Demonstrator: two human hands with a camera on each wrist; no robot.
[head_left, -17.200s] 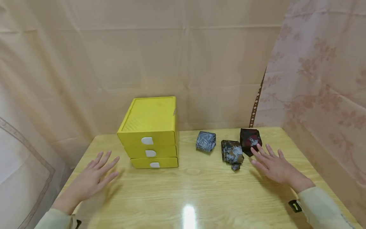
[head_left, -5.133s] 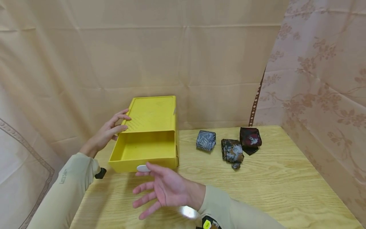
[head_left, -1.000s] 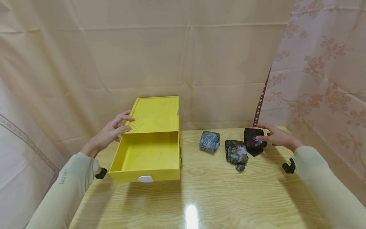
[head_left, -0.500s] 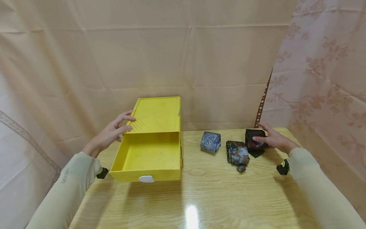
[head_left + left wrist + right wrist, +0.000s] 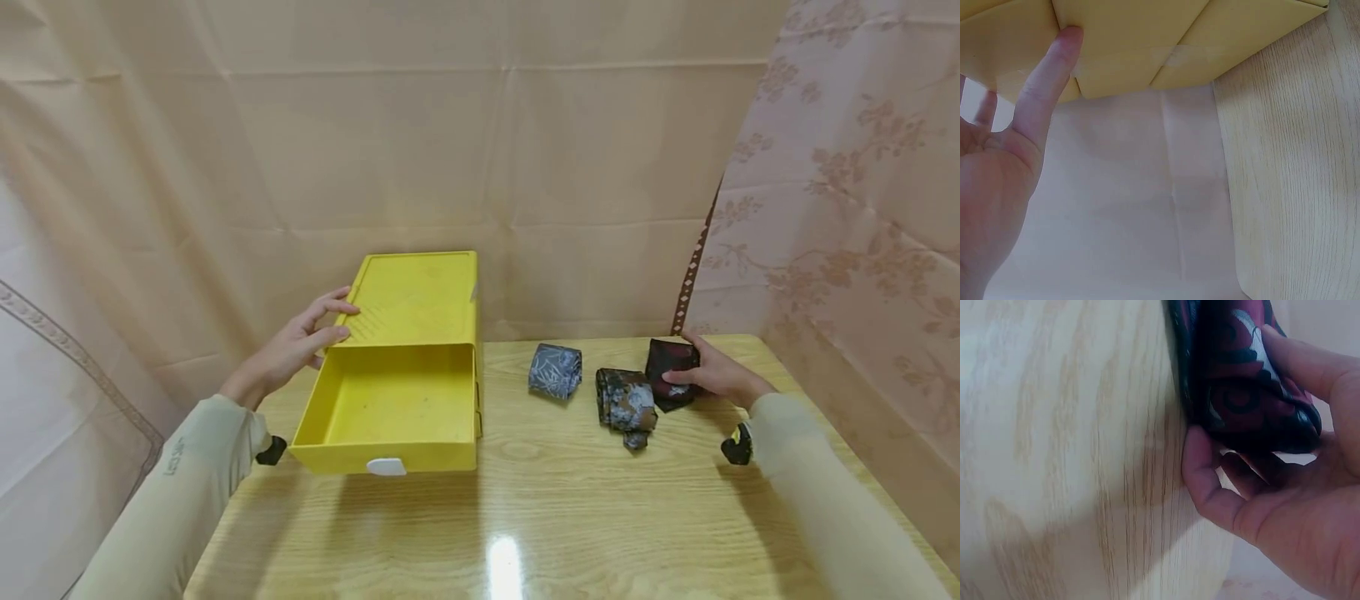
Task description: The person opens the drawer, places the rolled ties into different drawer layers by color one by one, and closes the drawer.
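Observation:
At the table's back right, my right hand [image 5: 720, 373] grips a rolled dark red and black necktie [image 5: 670, 375]. In the right wrist view the thumb lies on the roll's patterned face [image 5: 1235, 381], with the fingers curled under its end. My left hand [image 5: 288, 350] rests against the left top edge of a yellow drawer unit [image 5: 420, 292], fingertips on its lid. One finger touches the side wall [image 5: 1129, 44] in the left wrist view. The unit's top drawer [image 5: 397, 408] is pulled out and holds nothing. Beside the gripped tie lie a brown-and-grey rolled necktie [image 5: 627, 404] and a blue-grey one [image 5: 555, 371].
A wooden table [image 5: 585, 517] bears everything, and its back edge runs along a beige curtain [image 5: 360, 150]. To the right hangs a pink flowered cloth [image 5: 862, 208]. The drawer front with its white handle [image 5: 386, 467] juts toward the person.
Over the last second my right hand has come down onto the dark red tie and closed round it. Earlier, the top drawer was pulled out. My left hand stays on the unit.

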